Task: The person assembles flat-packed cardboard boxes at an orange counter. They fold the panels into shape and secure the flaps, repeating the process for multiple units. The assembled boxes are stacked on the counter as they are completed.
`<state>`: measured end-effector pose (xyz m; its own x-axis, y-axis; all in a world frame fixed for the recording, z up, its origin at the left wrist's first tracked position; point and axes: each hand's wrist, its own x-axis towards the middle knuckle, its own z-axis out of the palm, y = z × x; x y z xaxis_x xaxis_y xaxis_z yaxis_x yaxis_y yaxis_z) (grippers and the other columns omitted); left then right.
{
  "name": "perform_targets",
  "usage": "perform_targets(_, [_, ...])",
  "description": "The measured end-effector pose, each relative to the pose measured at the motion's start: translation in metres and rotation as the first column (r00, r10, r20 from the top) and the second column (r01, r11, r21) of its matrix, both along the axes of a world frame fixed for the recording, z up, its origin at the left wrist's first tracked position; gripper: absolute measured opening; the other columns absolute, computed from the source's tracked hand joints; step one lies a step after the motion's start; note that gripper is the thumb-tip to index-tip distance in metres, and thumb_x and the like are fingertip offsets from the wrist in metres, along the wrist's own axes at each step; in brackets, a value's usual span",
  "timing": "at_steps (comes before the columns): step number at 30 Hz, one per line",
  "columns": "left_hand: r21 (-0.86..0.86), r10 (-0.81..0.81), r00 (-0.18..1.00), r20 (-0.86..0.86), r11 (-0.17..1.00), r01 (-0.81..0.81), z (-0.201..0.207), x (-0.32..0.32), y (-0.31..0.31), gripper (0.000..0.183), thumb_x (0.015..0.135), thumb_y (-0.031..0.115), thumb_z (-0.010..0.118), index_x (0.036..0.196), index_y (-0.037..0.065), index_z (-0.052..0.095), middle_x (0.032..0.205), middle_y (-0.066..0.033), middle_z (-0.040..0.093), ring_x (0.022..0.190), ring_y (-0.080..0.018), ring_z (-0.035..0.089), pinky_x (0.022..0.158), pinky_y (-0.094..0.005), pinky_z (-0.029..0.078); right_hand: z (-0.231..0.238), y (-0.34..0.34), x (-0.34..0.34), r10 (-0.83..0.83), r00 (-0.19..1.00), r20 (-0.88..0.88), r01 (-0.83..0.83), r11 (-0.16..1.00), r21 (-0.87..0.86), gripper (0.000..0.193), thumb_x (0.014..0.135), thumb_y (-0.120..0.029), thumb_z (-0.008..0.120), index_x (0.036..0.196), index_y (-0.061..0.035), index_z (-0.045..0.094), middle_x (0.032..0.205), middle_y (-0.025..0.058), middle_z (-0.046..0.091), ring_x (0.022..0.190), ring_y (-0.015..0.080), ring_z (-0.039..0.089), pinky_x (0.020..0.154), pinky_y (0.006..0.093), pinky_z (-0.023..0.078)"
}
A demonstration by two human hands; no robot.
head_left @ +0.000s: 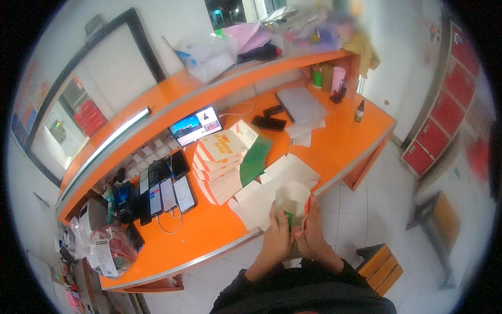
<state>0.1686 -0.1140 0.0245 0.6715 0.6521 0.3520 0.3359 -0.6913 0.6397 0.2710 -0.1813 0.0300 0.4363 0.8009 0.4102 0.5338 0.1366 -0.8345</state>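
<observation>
- Cream cardboard (296, 200), partly folded, with green and orange showing on it, stands between our two hands at the near edge of the counter (355, 152); its outline is blurred.
- We have our left hand (277, 238) against its left side, grip partly closed on it, fingers pointing away from us.
- Our right hand (316, 238) holds the other side beside an orange edge, its grip likewise partly closed; we cannot tell exactly where each fingertip sits.
- Just beyond our hands, we see a pale unfolded sheet (256, 197) lying flat on the counter.
- Next to it, we have a fanned stack of printed boxes (222, 159), flat, with a green panel (256, 163) at its right.
- Left of the stack, we see phones (184, 193) lying side by side; behind it a lit tablet (196, 125) leans upright.
- Farther right, we have a black phone (269, 123), loose papers (300, 136) and a small dark bottle (360, 111) standing upright.
</observation>
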Motion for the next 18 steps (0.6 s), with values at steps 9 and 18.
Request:
perform_targets(9, [0.062, -0.028, 0.919, 0.394, 0.998, 0.004, 0.001, 0.038, -0.031, 0.043, 0.076, 0.014, 0.046, 0.114, -0.002, 0.032, 0.104, -0.0241, 0.037, 0.090, -0.0361, 0.042, 0.079, -0.0385, 0.033, -0.001, -0.024, 0.044, -0.196, 0.933, 0.301, 0.142, 0.971, 0.194, 0.061, 0.080, -0.041, 0.025, 0.122, 0.0031, 0.014, 0.110, 0.0247, 0.028, 0.090, 0.0345, 0.035, 0.081, 0.0392, 0.025])
perform_targets(18, [0.242, -0.074, 0.997, 0.022, 0.968, 0.067, 0.004, 0.072, -0.054, 0.052, 0.068, 0.023, 0.056, 0.115, 0.010, 0.037, 0.099, -0.0182, 0.044, 0.085, -0.0321, 0.047, 0.070, -0.0358, 0.040, 0.036, -0.054, 0.079, -0.307, 0.873, 0.380, 0.325, 0.946, 0.017, 0.045, 0.080, -0.031, 0.038, 0.113, 0.0002, 0.037, 0.099, 0.0201, 0.039, 0.084, 0.0255, 0.042, 0.070, 0.0335, 0.036])
